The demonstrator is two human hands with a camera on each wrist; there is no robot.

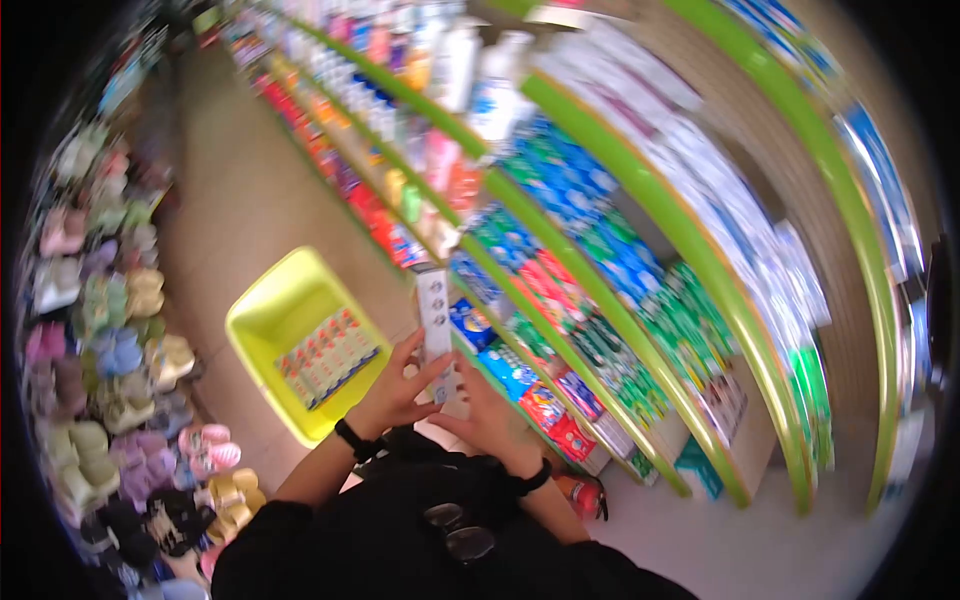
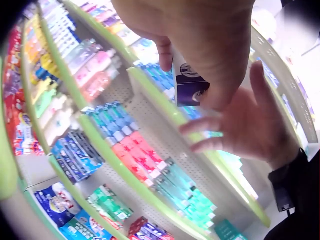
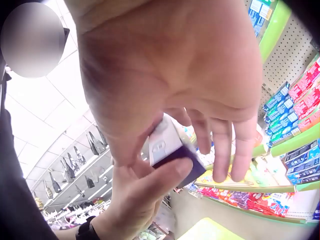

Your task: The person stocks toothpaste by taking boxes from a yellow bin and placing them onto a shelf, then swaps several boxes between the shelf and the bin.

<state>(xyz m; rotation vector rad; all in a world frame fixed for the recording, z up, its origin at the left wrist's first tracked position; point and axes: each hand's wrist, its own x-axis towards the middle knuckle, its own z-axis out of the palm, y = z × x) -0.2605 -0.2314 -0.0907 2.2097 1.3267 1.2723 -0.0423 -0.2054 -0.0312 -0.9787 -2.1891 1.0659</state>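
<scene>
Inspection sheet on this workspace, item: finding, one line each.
Surface: tan floor; a yellow tub stands on it.
Job's things: left hand holds a long box; more boxes lie in the tub.
Clutter: rows of shoes left of the tub.
Hands: left hand grips the box; right hand close by, fingers spread, contact unclear.
Cables: nothing seen.
Surroundings: green-edged shelves of packaged goods, partly blurred.

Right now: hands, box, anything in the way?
Left hand gripping the box. Right hand spread beside it. Shelving close on right, yellow tub on floor.
</scene>
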